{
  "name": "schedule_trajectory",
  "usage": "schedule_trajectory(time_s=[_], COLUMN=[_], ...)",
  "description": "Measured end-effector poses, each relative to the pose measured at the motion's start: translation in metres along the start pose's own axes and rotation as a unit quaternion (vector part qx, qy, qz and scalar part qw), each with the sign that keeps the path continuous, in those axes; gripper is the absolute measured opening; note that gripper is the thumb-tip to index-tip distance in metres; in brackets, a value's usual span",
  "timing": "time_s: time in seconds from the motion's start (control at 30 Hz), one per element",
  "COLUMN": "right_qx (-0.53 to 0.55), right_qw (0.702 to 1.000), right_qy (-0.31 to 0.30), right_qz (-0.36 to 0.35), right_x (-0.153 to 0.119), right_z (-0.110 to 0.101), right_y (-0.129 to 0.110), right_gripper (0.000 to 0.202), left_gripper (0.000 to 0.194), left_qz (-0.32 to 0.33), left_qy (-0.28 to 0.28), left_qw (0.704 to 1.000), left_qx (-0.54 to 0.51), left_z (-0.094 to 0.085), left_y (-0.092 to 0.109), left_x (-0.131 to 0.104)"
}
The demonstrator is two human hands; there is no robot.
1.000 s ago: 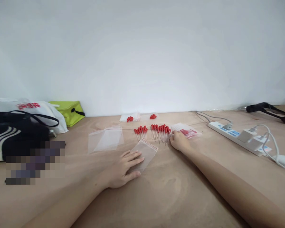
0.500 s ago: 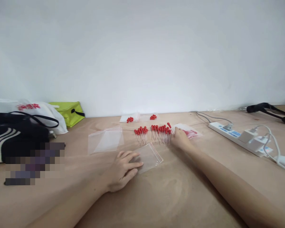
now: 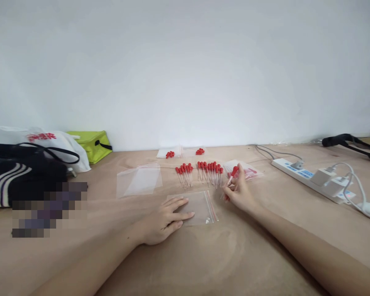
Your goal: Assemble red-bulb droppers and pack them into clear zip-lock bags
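My left hand (image 3: 169, 220) lies with fingers spread on a clear zip-lock bag (image 3: 200, 207), whose red-striped seal faces right. In my right hand (image 3: 242, 195), a dropper (image 3: 233, 174) with a red rubber bulb is pinched, tilted with its bulb up. Farther back, red-bulbed droppers lie side by side in a left group (image 3: 184, 170) and a right group (image 3: 209, 167). Behind my right hand is a clear bag (image 3: 255, 174) with red pieces, partly hidden by that hand.
Flat clear bags (image 3: 138, 181) lie at left. Red bulbs (image 3: 170, 154) and more red bulbs (image 3: 200, 151) sit on bags near the wall. A power strip (image 3: 308, 179) with plugs is at right. A black striped bag (image 3: 24, 176) and a green box-shaped bag (image 3: 95, 146) stand left.
My right hand has lifted the dropper off the table and turned it, bulb upward. The zip-lock bag under my left hand has rotated and shifted slightly right with that hand.
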State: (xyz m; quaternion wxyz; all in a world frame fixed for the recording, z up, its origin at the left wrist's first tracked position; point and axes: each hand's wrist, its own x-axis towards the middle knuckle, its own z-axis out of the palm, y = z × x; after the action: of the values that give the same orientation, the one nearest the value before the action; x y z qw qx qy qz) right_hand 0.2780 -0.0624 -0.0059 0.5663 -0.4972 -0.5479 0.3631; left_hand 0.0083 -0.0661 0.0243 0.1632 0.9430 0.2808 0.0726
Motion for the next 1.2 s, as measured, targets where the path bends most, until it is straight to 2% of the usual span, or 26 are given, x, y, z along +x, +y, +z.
schedule_trajectory(time_s=[0.3,0.67,0.87,1.0,1.2], right_qx=[0.024,0.063,0.121,0.136,0.066], right_qw=[0.999,0.998,0.992,0.988,0.984], right_qy=[0.034,0.014,0.001,-0.029,-0.144], right_qz=[0.008,0.012,0.034,0.066,0.083], right_x=[-0.002,-0.005,-0.007,-0.007,-0.009], right_z=[0.015,0.025,0.031,0.032,0.023], right_y=[0.005,0.004,0.004,0.002,0.000], right_gripper=[0.075,0.075,0.055,0.046,0.036], left_gripper=[0.037,0.036,0.038,0.044,0.047], left_qz=[-0.005,-0.011,-0.019,-0.030,-0.040], left_qy=[0.006,0.011,-0.007,0.000,0.008], left_qw=[1.000,1.000,0.999,0.999,0.999], left_qx=[0.009,0.014,0.035,0.027,0.010], left_z=[0.001,0.003,0.004,0.006,0.007], left_y=[0.001,0.001,-0.001,-0.002,-0.003], left_x=[0.000,0.002,0.001,0.000,-0.001])
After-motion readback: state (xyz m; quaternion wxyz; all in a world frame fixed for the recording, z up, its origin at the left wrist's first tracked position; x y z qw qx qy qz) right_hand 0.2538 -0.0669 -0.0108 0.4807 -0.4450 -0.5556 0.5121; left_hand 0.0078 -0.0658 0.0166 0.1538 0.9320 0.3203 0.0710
